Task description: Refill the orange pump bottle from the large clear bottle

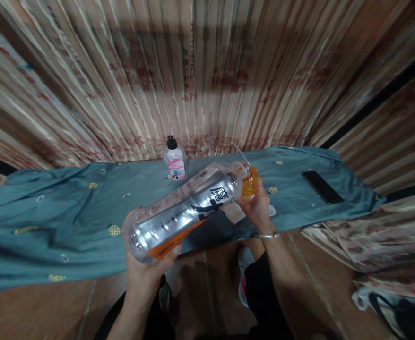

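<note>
A large clear plastic bottle (184, 212) with a silver and orange label lies tilted across the middle, its neck up to the right. My left hand (147, 262) is wrapped round its base from below. At the neck end, my right hand (257, 205) grips a small amber see-through container (250, 183), whose exact kind is unclear. The bottle's mouth meets or overlaps this container; I cannot tell whether one sits inside the other. A thin clear strip (242, 153) sticks up beside the mouth. Some of my right fingers are hidden behind the container.
A teal patterned cloth (76, 203) covers the narrow table. Behind the large bottle stands a small clear bottle (175, 160) with a black cap and pink label. A dark phone (321, 187) lies at right. Striped curtains (200, 71) hang behind and at both sides.
</note>
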Demonstrator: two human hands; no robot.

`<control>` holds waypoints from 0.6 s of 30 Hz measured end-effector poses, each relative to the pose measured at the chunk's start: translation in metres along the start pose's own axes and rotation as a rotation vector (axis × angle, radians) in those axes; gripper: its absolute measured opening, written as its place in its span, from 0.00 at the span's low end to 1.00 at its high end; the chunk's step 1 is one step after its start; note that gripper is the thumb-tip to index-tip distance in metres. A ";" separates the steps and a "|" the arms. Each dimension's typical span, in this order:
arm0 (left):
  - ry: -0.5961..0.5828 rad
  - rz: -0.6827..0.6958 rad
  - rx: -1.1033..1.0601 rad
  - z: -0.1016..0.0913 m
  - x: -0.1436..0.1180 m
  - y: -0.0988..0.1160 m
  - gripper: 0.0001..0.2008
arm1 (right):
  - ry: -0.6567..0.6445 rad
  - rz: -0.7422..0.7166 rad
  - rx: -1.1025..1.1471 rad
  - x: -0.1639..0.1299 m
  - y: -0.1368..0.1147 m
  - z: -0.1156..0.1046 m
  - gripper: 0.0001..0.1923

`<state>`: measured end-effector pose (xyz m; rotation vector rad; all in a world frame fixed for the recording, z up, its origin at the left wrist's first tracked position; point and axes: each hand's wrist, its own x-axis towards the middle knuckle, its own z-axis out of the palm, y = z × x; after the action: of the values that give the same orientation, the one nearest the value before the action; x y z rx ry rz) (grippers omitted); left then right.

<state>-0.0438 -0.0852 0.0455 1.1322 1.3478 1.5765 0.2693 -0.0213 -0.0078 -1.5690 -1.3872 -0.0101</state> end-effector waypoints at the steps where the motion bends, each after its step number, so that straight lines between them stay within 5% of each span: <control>1: 0.002 -0.009 -0.005 -0.001 0.000 0.000 0.57 | 0.002 -0.002 -0.002 0.000 -0.001 0.000 0.42; 18: -0.032 -0.005 0.041 -0.010 0.003 -0.002 0.57 | 0.026 -0.002 -0.018 0.001 -0.007 0.002 0.41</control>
<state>-0.0542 -0.0857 0.0438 1.1728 1.3660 1.5271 0.2636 -0.0204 -0.0032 -1.5776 -1.3717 -0.0443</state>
